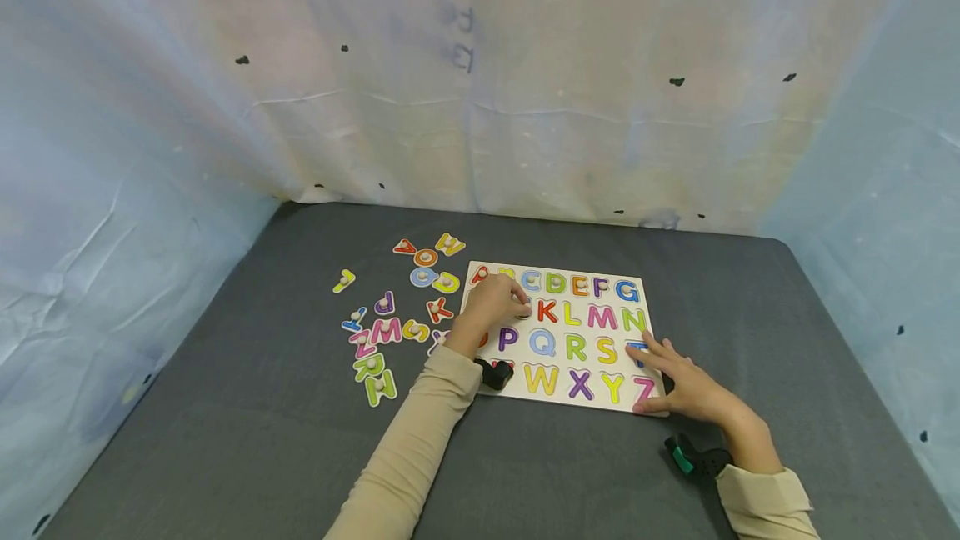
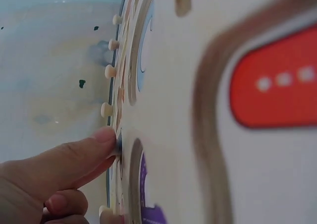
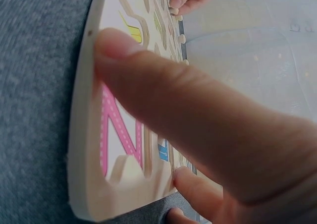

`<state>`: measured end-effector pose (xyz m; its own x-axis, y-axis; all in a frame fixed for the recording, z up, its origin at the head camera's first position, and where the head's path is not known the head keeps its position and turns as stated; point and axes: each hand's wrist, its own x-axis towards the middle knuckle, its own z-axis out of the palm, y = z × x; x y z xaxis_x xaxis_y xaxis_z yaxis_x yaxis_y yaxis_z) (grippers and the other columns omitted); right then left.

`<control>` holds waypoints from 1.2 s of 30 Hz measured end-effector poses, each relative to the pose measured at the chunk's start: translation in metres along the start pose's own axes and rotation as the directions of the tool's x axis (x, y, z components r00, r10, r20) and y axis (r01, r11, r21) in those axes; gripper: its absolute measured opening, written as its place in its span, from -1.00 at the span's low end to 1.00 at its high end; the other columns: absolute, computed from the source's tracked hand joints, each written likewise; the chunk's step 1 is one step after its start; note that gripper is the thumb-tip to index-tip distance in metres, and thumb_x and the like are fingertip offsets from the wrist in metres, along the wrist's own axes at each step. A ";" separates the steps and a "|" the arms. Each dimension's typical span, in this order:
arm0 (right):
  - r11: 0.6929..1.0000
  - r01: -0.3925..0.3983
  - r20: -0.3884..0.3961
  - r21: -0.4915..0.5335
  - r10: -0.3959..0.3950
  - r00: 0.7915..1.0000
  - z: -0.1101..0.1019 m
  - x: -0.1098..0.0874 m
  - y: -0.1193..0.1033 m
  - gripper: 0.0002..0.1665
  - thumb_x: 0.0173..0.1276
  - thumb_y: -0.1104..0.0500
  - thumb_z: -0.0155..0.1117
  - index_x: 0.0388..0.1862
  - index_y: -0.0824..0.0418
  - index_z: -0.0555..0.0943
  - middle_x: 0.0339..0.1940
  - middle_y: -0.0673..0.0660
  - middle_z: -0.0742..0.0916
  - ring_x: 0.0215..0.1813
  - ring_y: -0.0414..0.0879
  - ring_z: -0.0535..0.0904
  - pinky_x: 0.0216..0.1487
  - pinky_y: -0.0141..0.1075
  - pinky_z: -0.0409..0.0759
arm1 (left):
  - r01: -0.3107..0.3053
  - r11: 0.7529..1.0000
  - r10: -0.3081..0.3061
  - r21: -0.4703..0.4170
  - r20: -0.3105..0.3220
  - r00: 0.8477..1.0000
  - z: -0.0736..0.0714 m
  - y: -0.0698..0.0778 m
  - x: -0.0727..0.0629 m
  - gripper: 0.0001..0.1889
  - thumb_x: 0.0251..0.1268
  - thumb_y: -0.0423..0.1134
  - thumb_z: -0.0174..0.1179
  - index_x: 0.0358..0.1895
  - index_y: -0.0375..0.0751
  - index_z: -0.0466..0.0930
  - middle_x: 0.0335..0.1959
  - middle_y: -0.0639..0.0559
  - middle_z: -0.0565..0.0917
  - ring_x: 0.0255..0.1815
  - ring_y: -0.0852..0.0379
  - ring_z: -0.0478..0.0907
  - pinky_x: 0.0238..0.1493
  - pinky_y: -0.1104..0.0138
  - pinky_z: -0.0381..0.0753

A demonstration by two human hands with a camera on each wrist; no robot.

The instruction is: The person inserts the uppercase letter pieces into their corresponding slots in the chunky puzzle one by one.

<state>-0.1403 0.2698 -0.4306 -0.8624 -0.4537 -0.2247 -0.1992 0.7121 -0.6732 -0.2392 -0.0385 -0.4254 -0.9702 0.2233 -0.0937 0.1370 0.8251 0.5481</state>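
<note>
A white wooden alphabet board (image 1: 564, 382) lies on the dark table, with coloured letter recesses in rows. Near its left side, my left hand (image 1: 491, 307) pinches a small letter piece between thumb and forefinger, over the second row just left of the red K. In the left wrist view the left hand (image 2: 64, 169) has its fingertips on a bluish bit close to the board's face; the piece's letter is mostly hidden. My right hand (image 1: 686, 382) rests on the board's right end, fingers spread near the T and thumb (image 3: 148, 80) lying by the pink Z.
Loose knobbed letter pieces are spread left of the board, among them a pink M (image 1: 386, 330), a red K (image 1: 439, 310) and a green R (image 1: 369, 367). Knobbed pieces such as the blue G (image 1: 627, 291) sit in the top row. A draped sheet (image 1: 570, 107) stands behind.
</note>
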 end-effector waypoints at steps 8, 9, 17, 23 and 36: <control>1.000 -0.017 0.002 0.011 0.017 1.000 -0.001 0.000 -0.004 0.13 -0.07 -0.03 0.57 0.44 0.32 0.26 0.52 0.53 0.02 0.47 0.62 -0.26 0.27 0.53 -0.34 | -0.011 1.000 0.011 -0.020 0.005 1.000 -0.009 -0.006 -0.005 -0.78 0.15 -0.07 0.36 -0.18 -0.03 0.77 -0.09 0.02 0.74 -0.19 0.10 0.59 -0.21 0.31 0.51; 1.000 -0.016 0.000 0.011 0.016 1.000 -0.001 0.000 -0.004 0.13 -0.07 -0.03 0.57 0.44 0.32 0.26 0.52 0.54 0.02 0.47 0.62 -0.26 0.27 0.53 -0.34 | -0.020 1.000 0.020 -0.017 0.002 1.000 -0.012 -0.007 -0.006 -0.77 0.15 -0.06 0.36 -0.16 -0.04 0.77 -0.08 0.02 0.74 -0.15 0.09 0.61 -0.17 0.30 0.53; 1.000 0.007 -0.014 -0.008 -0.007 1.000 -0.001 0.001 -0.003 0.10 -0.05 -0.01 0.56 0.42 0.34 0.28 0.50 0.56 0.05 0.46 0.65 -0.23 0.25 0.55 -0.31 | -0.045 0.992 0.043 -0.114 -0.021 0.999 -0.035 -0.027 -0.023 -0.78 0.18 -0.12 0.35 -0.15 -0.08 0.77 -0.48 0.00 0.57 -0.47 0.14 0.30 -0.44 0.38 0.20; 1.000 -0.003 -0.002 -0.001 0.003 1.000 0.000 0.002 -0.002 0.10 -0.04 0.00 0.56 0.43 0.34 0.26 0.51 0.55 0.03 0.46 0.64 -0.25 0.25 0.55 -0.32 | -0.039 0.983 0.032 -0.182 -0.042 0.999 -0.052 -0.057 -0.035 -0.78 0.21 -0.15 0.31 -0.14 -0.16 0.76 -0.65 0.09 0.25 -0.64 0.20 0.19 -0.54 0.39 0.14; 1.000 0.007 0.002 0.026 -0.007 1.000 0.001 -0.001 -0.001 0.09 -0.03 0.03 0.55 0.43 0.34 0.26 0.51 0.56 0.01 0.45 0.65 -0.28 0.23 0.56 -0.35 | 0.038 0.988 -0.040 -0.152 -0.012 0.999 -0.074 -0.100 -0.049 -0.75 0.16 -0.17 0.36 -0.15 -0.23 0.75 -0.73 0.14 0.25 -0.63 0.18 0.15 -0.49 0.36 0.19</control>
<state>-0.1386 0.2690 -0.4298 -0.8599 -0.4600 -0.2213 -0.1931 0.6944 -0.6932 -0.2199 -0.1707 -0.4144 -0.9773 0.1836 -0.1056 0.0680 0.7444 0.6642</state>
